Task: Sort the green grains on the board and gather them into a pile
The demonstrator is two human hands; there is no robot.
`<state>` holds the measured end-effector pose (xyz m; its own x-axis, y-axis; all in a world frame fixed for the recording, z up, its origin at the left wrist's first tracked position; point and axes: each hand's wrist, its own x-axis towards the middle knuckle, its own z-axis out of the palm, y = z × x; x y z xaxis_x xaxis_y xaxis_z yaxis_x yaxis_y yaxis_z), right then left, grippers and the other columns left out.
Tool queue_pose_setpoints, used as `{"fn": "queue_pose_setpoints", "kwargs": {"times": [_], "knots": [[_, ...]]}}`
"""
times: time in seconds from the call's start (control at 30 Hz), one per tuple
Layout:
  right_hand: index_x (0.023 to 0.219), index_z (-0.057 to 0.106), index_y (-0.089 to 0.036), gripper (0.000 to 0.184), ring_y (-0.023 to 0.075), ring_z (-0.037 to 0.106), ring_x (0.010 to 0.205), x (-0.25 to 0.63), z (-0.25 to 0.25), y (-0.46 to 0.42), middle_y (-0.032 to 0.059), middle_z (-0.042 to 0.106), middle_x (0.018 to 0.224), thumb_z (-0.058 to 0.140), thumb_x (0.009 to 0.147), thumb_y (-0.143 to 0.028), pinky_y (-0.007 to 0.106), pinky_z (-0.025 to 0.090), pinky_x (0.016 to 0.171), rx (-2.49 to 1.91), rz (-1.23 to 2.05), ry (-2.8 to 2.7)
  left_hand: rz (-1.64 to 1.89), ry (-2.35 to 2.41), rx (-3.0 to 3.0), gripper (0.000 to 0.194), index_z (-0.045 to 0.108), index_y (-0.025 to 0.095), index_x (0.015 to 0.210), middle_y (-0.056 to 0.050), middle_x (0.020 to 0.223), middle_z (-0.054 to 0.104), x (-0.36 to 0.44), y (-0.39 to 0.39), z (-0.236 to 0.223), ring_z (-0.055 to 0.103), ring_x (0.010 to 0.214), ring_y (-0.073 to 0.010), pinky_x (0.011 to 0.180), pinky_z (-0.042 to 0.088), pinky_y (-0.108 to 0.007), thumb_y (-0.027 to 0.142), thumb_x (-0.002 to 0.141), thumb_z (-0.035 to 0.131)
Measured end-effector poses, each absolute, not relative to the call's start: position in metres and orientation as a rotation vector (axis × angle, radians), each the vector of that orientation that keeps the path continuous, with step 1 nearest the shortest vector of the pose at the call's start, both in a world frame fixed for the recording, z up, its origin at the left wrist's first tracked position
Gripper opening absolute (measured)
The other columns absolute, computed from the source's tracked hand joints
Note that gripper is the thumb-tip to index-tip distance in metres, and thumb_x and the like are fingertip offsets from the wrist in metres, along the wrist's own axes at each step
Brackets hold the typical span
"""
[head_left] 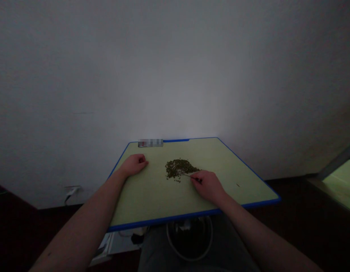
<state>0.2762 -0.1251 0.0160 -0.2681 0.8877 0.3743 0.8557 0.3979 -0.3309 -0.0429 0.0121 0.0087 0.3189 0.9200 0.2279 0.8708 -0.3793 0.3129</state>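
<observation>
A heap of small greenish-brown bits, perhaps seeds or dried leaf, makes up the pile (179, 167) in the middle of a pale yellow table (152, 200) with a blue rim. My right hand (207, 184) rests at the pile's near right edge, fingers pinched around a thin, light-coloured, stick-like tool (187, 174). The tool's tip reaches into the bits; its exact kind is too small to tell. My left hand (134, 164) lies on the table left of the pile, its fingers curled closed, and I see nothing in them.
A labelled item, blurred out (150, 143), sits at the table's far left edge, against the grey wall (175, 75). A small brown sliver (238, 185) lies to the right. Below the near edge, a round bowl (189, 258) rests on my lap. A socket with a plug (71, 192) is low at left.
</observation>
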Motion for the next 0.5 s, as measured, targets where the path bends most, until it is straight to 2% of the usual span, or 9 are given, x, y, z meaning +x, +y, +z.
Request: {"fn": "queue_pose_setpoints", "kwargs": {"times": [0.17,0.5], "knots": [[0.089,0.069,-0.023,0.024,0.0173,0.062,0.08,0.2766,0.0154,-0.1247,0.0021,0.07,0.088,0.046,0.082,-0.026,0.028,0.044,0.072,-1.541,0.06,-2.119,0.558,1.657,2.446,0.028,0.049,0.017,0.063,0.001,0.058,0.051,-0.0448,0.0147,0.0052,0.044,0.056,-0.0112,0.053,0.028,-0.024,0.043,0.073,0.047],[0.091,0.069,-0.025,0.023,0.0162,0.063,0.081,0.2805,0.0154,-0.1217,0.0003,0.07,0.09,0.051,0.078,-0.025,0.027,0.045,0.073,-1.466,0.239,-2.071,0.59,1.649,2.44,0.027,0.051,0.017,0.064,0.0,0.058,0.052,-0.0458,0.015,0.0041,0.045,0.056,-0.0111,0.053,0.029,-0.024,0.043,0.072,0.047]]}}
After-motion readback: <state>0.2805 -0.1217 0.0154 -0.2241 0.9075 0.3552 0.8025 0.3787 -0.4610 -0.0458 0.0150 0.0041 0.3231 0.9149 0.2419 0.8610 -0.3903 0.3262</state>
